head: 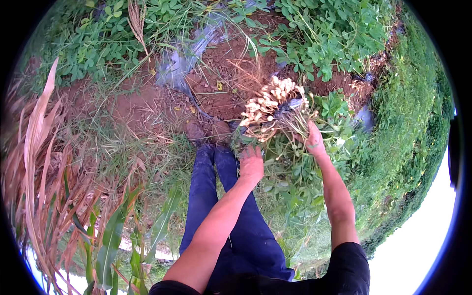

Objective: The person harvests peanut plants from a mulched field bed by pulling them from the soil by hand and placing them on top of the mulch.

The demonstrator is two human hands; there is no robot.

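Observation:
A bunch of uprooted peanut plants hangs low in front of me, its pale peanut pods (271, 97) massed on the roots and its green leaves trailing below. My right hand (313, 140) is closed around the stems on the right side of the bunch. A scrap of dark plastic film (291, 106) is caught among the roots. My left hand (252, 162) is at the lower left of the bunch, close to its leaves, with its fingertips partly hidden in the greenery; whether it grips anything does not show.
Standing peanut plants (332, 33) grow ahead, beside reddish bare soil (140, 99). Torn plastic mulch film (177, 66) lies across the ground. Dry and green corn leaves (112, 236) rise at the left. My soil-covered shoes (221, 132) are just left of the bunch.

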